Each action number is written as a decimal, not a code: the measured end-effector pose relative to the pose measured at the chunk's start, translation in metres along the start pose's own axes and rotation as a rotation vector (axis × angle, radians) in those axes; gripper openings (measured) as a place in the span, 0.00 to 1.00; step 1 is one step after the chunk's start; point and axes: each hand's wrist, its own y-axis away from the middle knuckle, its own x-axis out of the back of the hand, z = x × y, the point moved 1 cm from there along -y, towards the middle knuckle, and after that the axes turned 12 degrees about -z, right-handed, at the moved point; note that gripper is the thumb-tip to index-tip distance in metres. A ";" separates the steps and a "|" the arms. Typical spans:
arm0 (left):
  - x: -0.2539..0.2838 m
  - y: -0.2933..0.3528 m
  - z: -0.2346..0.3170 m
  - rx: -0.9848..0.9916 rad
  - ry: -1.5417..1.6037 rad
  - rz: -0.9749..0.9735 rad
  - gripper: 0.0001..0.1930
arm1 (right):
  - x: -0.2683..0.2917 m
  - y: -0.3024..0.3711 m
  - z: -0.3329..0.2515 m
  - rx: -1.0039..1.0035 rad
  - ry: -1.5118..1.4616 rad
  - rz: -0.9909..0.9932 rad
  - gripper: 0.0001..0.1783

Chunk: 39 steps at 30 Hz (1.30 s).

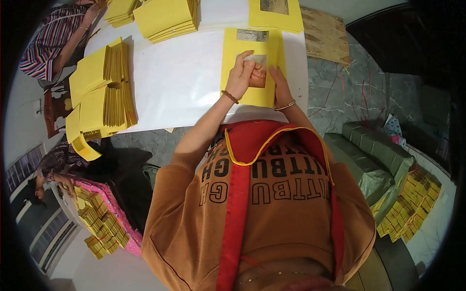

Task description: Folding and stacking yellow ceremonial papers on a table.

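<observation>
A yellow sheet or flat folder (233,94) with two greyish picture panels lies on the white table in front of me. Over its middle panel is my left hand (246,75), fingers curled toward the palm and the index finger less bent. Whether anything is inside that curl cannot be made out. My right hand (280,88), slightly blurred, rests along the sheet's right edge with its fingers stretched out. Beyond the sheet lies a similar yellow piece (275,19) with a grey panel.
Stacks of folded yellow pieces line the white table's (170,87) left side (104,68) and far edge (165,20). Two other people (48,41) are at the left. Green wrapped bundles (374,150) and yellow bundles (410,203) sit at my right. A wooden board (324,36) lies beyond.
</observation>
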 end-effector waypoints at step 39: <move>0.042 0.047 0.026 -0.358 -1.153 -0.301 0.11 | 0.046 0.047 -0.040 0.275 1.323 -0.245 0.16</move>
